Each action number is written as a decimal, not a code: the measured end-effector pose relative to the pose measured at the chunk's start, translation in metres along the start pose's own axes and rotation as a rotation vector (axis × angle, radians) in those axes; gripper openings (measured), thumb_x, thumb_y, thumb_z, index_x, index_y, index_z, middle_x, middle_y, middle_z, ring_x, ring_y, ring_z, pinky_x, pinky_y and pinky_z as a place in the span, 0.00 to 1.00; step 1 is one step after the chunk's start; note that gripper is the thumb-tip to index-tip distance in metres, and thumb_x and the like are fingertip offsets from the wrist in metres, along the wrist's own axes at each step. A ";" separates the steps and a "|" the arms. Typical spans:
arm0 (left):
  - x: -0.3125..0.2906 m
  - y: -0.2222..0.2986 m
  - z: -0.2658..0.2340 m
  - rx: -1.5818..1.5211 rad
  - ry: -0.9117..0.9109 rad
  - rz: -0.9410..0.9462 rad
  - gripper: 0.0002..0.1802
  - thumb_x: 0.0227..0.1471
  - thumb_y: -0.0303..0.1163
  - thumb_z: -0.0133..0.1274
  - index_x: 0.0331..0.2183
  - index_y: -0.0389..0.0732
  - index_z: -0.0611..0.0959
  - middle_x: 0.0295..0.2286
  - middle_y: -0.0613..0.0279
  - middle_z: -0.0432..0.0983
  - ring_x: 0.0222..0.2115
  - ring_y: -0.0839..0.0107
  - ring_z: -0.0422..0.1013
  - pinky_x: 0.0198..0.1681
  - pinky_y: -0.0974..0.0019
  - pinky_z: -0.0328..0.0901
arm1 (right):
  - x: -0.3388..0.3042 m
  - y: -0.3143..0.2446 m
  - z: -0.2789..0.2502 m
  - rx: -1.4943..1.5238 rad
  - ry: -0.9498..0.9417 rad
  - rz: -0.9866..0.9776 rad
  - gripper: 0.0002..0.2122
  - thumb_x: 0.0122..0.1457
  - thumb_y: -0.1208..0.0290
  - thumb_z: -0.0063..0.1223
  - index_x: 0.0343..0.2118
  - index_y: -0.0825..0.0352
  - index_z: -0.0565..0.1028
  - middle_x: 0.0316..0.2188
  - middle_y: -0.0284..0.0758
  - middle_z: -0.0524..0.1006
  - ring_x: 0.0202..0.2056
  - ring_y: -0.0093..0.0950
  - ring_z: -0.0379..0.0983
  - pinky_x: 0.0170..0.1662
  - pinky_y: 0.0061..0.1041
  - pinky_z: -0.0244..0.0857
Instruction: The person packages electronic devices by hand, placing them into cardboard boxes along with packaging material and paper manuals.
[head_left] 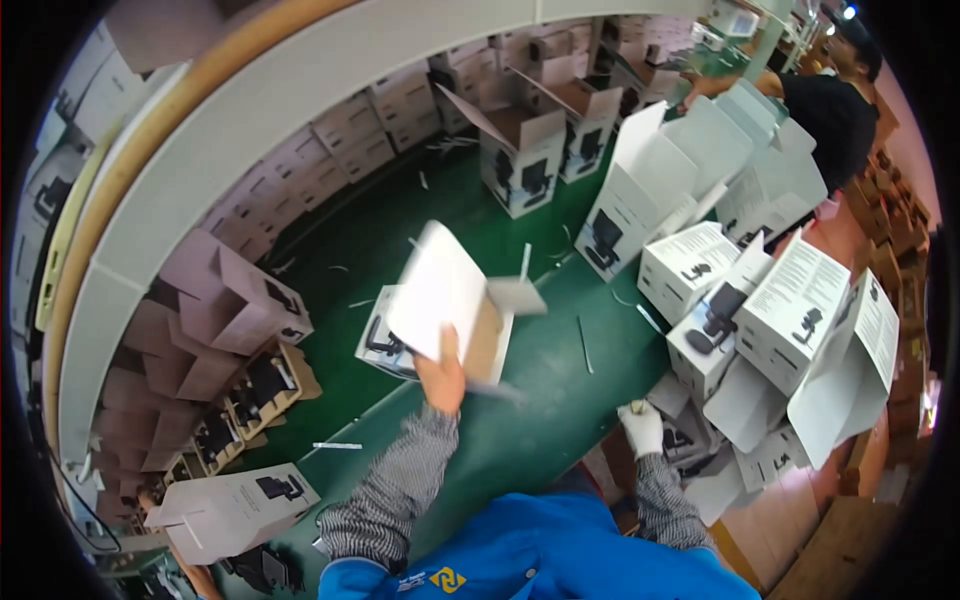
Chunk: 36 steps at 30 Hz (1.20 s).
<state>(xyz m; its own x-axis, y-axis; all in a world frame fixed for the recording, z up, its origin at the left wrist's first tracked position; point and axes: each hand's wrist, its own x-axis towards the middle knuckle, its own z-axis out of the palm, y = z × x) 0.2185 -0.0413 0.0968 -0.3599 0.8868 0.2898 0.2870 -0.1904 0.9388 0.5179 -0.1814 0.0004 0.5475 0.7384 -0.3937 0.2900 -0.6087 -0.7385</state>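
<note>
My bare left hand [441, 378] grips a flap of an open white carton [382, 345] over the green table [550, 365]. The carton has a dark device printed on its side, brown board shows inside it, and its raised flaps are blurred. In a white glove, my right hand [642, 430] is by the table's near edge with its fingers curled; whether anything is in them cannot be made out. Beside that glove lie several printed white cartons, among them a closed carton [795, 312] and an open carton [845, 360] tipped on its side.
Open cartons [522, 160] stand along the far side of the table. At left, brown trays [265, 390] hold dark parts, near another open carton [240, 500] and someone's forearm. Paper strips [585, 345] are scattered about. A person in black [835, 120] stands at far right.
</note>
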 end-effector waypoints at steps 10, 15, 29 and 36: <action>0.179 -0.067 0.052 -0.895 0.411 -0.638 0.33 0.50 0.47 0.49 0.47 0.28 0.64 0.39 0.50 0.69 0.30 0.63 0.70 0.33 0.69 0.66 | -0.041 0.004 0.030 0.298 -0.145 0.072 0.10 0.47 0.72 0.52 0.31 0.73 0.73 0.23 0.33 0.73 0.23 0.20 0.65 0.29 0.15 0.61; 0.197 -0.122 0.034 -0.584 0.284 -0.621 0.29 0.45 0.47 0.54 0.45 0.37 0.71 0.38 0.52 0.70 0.33 0.63 0.69 0.35 0.65 0.64 | -0.049 -0.001 0.050 0.404 -0.249 0.051 0.07 0.48 0.73 0.52 0.28 0.71 0.73 0.21 0.30 0.71 0.19 0.17 0.62 0.22 0.12 0.56; -0.198 -0.123 -0.116 -0.076 0.257 -0.488 0.14 0.46 0.22 0.52 0.39 0.31 0.75 0.32 0.57 0.76 0.31 0.71 0.73 0.35 0.75 0.66 | -0.093 -0.117 0.191 0.235 -0.905 0.068 0.07 0.48 0.68 0.56 0.25 0.64 0.70 0.11 0.22 0.62 0.09 0.13 0.51 0.11 0.13 0.40; -0.334 -0.104 -0.167 -0.213 0.234 -0.778 0.11 0.47 0.25 0.50 0.36 0.34 0.78 0.28 0.58 0.78 0.27 0.71 0.74 0.32 0.75 0.67 | -0.181 -0.241 0.373 -0.157 -1.020 -0.354 0.28 0.42 0.53 0.56 0.38 0.73 0.65 0.24 0.40 0.73 0.20 0.26 0.67 0.21 0.20 0.61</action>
<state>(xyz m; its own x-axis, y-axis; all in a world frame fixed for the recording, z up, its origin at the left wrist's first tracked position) 0.1605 -0.3875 -0.0666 -0.5677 0.6920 -0.4459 -0.2844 0.3434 0.8951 0.0561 -0.0600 0.0459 -0.4746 0.7279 -0.4948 0.4395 -0.2911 -0.8498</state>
